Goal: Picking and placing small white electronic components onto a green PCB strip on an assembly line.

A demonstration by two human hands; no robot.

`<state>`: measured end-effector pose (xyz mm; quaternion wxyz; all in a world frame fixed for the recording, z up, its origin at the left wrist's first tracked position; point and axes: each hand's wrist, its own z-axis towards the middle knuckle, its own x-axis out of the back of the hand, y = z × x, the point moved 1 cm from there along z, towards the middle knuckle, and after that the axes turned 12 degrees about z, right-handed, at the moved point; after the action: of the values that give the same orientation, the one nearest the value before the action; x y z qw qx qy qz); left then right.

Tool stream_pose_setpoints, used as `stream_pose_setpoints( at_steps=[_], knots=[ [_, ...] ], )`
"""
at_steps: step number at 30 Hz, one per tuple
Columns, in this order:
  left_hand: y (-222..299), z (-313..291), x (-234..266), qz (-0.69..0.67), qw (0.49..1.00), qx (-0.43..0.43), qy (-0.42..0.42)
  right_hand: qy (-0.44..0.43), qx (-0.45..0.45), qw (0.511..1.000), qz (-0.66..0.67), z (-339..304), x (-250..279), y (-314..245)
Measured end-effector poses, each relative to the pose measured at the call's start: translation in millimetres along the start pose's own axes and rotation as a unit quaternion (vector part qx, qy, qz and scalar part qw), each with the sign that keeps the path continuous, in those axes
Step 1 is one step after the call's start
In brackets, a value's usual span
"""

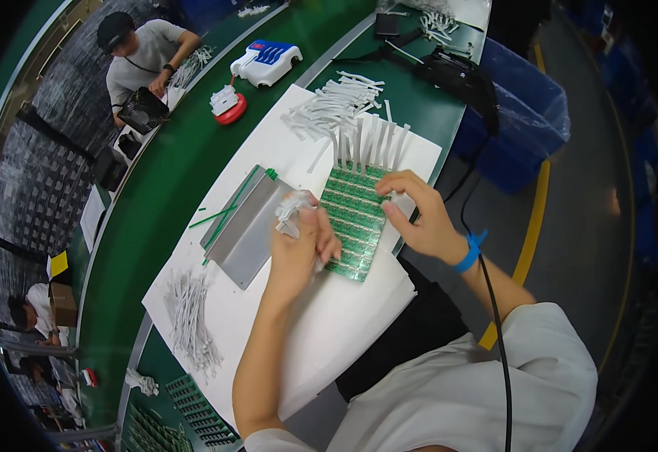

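Head view: circuit board (353,220) between hands (297,245) (428,222).

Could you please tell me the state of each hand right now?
Left hand: closed on a bunch of white strips.
Right hand: half-curled at the green board's edge; grip cannot be told.

From here I see a green rectangular panel of printed circuit boards (353,224) lying flat between the left hand (299,241) and right hand (423,218). Flat, pale grey-white ribbon strips (378,143) stick up in a row along its end beyond both hands. A crumpled white bundle (293,205) sits gripped in the left.
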<state>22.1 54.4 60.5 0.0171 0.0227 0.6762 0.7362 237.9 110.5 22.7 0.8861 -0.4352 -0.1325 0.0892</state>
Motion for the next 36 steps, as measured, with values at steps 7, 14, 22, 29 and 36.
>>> stream_pose_setpoints(
  at_steps=[7,14,22,29,36],
  knots=[
    [-17,-38,-3,-0.2,0.948,0.183,-0.165,0.0,-0.124,0.979,0.164,-22,-58,-56],
    [-12,-44,-2,-0.172,0.958,0.171,-0.156,0.008,-0.15,0.971,0.188,-20,-66,-48],
    [-28,-38,-11,-0.146,0.978,0.146,-0.034,0.162,0.033,0.957,0.237,-23,-81,-33],
    [-41,-53,25,0.018,0.989,-0.072,0.129,0.056,-0.311,0.882,0.349,13,-11,-16],
    [-41,-75,31,0.315,0.94,-0.108,0.076,-0.136,-0.117,0.98,-0.09,51,26,-5]
  ],
)
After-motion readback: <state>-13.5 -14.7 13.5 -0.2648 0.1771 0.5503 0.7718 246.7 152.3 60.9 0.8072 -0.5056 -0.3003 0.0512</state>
